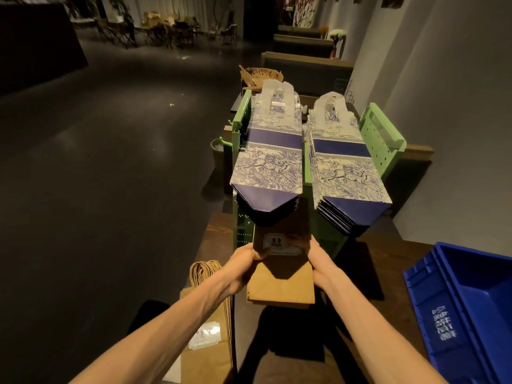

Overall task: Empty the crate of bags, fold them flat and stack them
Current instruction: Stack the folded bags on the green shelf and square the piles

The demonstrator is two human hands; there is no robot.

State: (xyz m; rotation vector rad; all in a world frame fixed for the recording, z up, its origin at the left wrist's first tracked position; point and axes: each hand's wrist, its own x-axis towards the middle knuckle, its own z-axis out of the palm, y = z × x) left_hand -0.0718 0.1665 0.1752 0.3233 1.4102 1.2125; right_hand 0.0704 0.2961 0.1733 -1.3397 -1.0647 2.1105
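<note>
Both of my hands hold a flat brown paper bag (279, 281) with a white label, above the wooden table. My left hand (246, 261) grips its left edge and my right hand (318, 261) grips its right edge. Just beyond the bag, two stacks of flat blue-and-white patterned bags (270, 162) (343, 173) lie on a green rack (383, 134). A blue plastic crate (468, 303) sits at the lower right; the part of its inside that shows is bare. Brown paper bags (206, 336) with twisted handles stand low at my left.
The dark wooden table (388, 259) runs ahead, with a wall along its right side. More brown paper items (260, 76) lie behind the green rack. Open dark floor spreads to the left, with chairs and tables far back.
</note>
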